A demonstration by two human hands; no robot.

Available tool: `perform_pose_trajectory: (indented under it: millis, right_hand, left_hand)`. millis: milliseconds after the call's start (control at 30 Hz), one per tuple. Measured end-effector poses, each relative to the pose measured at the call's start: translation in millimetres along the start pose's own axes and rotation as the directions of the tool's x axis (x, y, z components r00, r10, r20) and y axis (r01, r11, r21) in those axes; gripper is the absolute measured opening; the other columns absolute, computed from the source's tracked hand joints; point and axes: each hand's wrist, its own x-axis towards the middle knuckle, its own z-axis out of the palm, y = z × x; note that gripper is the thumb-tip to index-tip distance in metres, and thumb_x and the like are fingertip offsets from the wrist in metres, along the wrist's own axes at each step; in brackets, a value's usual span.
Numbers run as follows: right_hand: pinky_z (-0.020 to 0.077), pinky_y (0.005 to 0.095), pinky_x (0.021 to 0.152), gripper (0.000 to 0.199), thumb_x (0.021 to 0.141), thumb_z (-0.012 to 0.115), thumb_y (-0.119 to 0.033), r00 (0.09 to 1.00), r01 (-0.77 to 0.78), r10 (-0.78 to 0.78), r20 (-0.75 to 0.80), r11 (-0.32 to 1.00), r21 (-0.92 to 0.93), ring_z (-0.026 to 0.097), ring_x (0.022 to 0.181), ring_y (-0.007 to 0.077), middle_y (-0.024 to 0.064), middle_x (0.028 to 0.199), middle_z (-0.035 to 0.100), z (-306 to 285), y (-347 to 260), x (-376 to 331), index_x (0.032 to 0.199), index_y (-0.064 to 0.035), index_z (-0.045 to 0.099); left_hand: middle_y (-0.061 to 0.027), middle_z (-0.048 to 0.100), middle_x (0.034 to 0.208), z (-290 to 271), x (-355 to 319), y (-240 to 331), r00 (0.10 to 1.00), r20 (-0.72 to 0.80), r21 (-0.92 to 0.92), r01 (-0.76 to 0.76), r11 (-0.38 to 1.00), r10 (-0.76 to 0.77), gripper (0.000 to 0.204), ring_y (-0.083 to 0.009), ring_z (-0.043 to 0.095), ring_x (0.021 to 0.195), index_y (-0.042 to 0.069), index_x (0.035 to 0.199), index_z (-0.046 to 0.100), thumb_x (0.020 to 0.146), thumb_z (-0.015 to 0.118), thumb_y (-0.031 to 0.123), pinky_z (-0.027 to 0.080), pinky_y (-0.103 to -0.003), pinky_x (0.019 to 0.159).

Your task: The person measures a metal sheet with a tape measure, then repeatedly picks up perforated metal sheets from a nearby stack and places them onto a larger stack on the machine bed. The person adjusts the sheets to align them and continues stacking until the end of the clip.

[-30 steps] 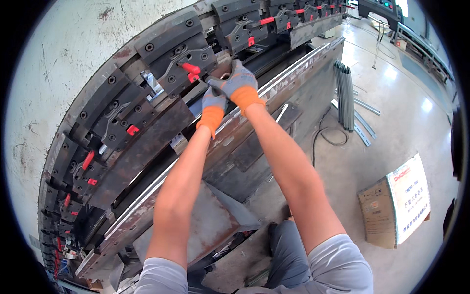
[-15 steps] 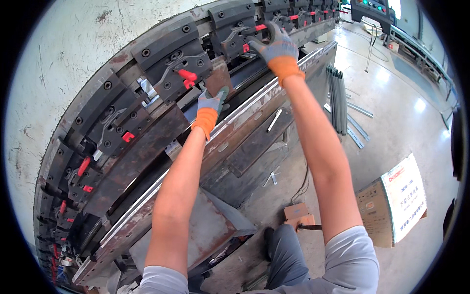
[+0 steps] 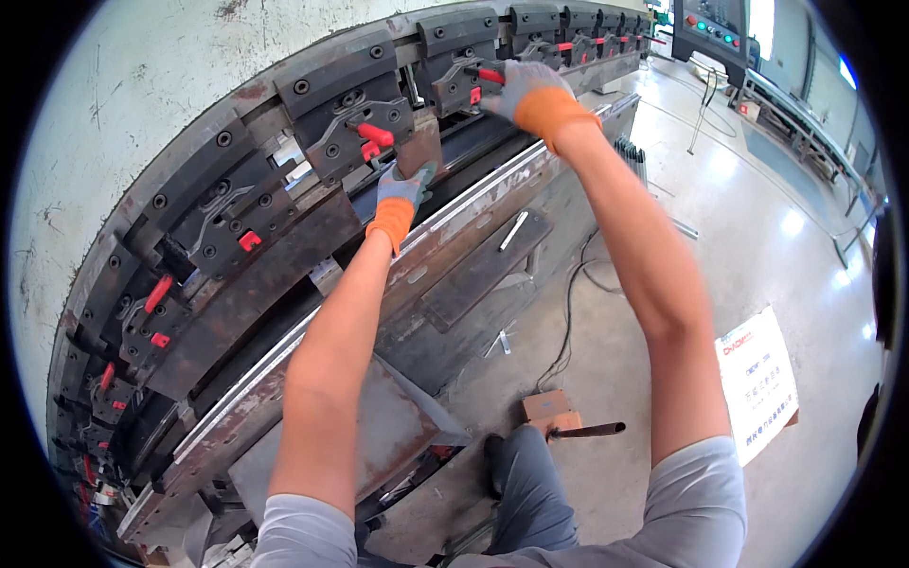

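Gripping a red clamp lever [image 3: 490,75], the right hand [image 3: 524,87] has stayed; left hand [image 3: 405,186] (seemingly closed) still holds the punch segment [image 3: 419,150].

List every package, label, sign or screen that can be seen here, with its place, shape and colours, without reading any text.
White rectangular sign with red and dark print: on the concrete floor at the right, leaning against a brown cardboard box.
Dark control panel with screen and coloured buttons: top right, beyond the long press machine; boxy, black, with red and green dots.
Small orange-brown box: on the floor near the person's legs, beside a dark handle.
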Motion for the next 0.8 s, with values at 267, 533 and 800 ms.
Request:
perform_pose_trajectory:
  millis: [267,533,800]
  right_hand:
    - [0.0519,0.0258,0.074,0.043,0.093,0.072,-0.024,0.989,-0.116,0.115,0.089,0.257,0.959,0.064,0.083,0.0117,0.0061,0.100,0.071,32.3,35.0,-179.3,0.128,0.0004,0.067]
    - [0.0382,0.0230,0.049,0.031,0.096,0.068,-0.026,0.645,-0.709,-0.104,0.757,-0.451,0.542,0.051,0.056,0.0066,-0.0007,0.081,0.066,240.6,-72.1,-461.2,0.122,-0.0089,0.071]
    - [0.0299,0.0211,0.047,0.040,0.100,0.060,-0.033,0.586,-0.688,-0.157,0.795,-0.615,0.385,0.043,0.052,0.0055,-0.0023,0.077,0.058,288.8,-48.8,-522.5,0.129,-0.0052,0.066]
  left_hand:
    - [-0.0044,0.072,0.110,29.3,-3.7,9.2,0.984,-0.103,-0.075,-0.150,0.986,0.142,0.045,-0.0145,0.068,0.081,0.006,0.127,0.065,0.086,0.081,0.018,0.058,-0.031,0.062]
    - [-0.0070,0.074,0.104,9.5,38.6,-55.6,0.962,-0.025,0.430,-0.237,0.871,0.273,0.053,-0.0199,0.069,0.079,0.004,0.122,0.067,0.083,0.083,0.037,0.058,-0.037,0.068]
    - [-0.0131,0.073,0.102,115.7,-48.5,28.6,0.943,0.086,0.132,0.309,0.942,-0.322,0.047,-0.0261,0.072,0.077,0.000,0.118,0.066,0.089,0.078,0.036,0.057,-0.041,0.064]
